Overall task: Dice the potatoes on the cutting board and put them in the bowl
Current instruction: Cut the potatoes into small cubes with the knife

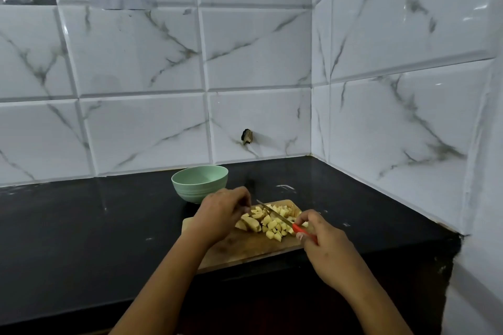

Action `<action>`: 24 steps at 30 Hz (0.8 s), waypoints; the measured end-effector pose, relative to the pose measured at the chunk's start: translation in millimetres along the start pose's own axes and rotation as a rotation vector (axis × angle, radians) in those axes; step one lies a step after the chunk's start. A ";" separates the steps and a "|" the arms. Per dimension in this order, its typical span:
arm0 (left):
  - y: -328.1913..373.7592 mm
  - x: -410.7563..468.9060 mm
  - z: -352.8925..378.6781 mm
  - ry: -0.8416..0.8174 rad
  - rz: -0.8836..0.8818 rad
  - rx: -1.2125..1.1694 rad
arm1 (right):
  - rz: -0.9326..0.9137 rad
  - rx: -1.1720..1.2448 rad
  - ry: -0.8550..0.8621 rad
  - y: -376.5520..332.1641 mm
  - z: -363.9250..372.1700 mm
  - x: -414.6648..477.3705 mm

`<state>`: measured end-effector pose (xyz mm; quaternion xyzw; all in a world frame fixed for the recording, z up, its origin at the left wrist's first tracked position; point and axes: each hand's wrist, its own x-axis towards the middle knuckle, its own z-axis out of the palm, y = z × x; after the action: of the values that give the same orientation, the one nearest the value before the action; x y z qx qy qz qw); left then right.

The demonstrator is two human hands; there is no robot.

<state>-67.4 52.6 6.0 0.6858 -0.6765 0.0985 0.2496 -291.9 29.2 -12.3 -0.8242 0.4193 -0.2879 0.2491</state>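
A wooden cutting board (245, 250) lies on the black counter. On it is a pile of pale diced potato (275, 226) and, at the pile's left, larger potato pieces (251, 223) with skin. My left hand (220, 216) curls over those larger pieces and holds them down with its fingertips. My right hand (325, 239) grips the red handle of a knife (275, 213), whose blade points up and left across the potato pieces. A pale green bowl (200, 183) stands just behind the board, to the left; no potato shows inside it.
The black counter (81, 239) stretches left of the board. White marble-look tiled walls (245, 62) close the back and right side, meeting in a corner. A small dark hole (247, 136) marks the back wall. The counter's front edge runs just below the board.
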 end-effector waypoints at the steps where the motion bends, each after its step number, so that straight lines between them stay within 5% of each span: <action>1: -2.0 -7.3 -2.2 0.075 -0.058 -0.055 | -0.006 0.002 0.001 -1.5 1.6 -1.5; 8: -6.9 -65.4 1.2 0.090 -0.400 -0.118 | -0.094 -0.032 -0.080 -24.6 26.3 -15.4; 24: -0.6 -67.3 5.8 0.190 -0.486 -0.184 | -0.196 -0.367 -0.038 -56.9 52.1 -29.7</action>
<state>-72.4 109.0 -31.0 0.7901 -0.4718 0.0378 0.3894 -239.4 92.6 -20.2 -0.8979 0.3777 -0.2138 0.0735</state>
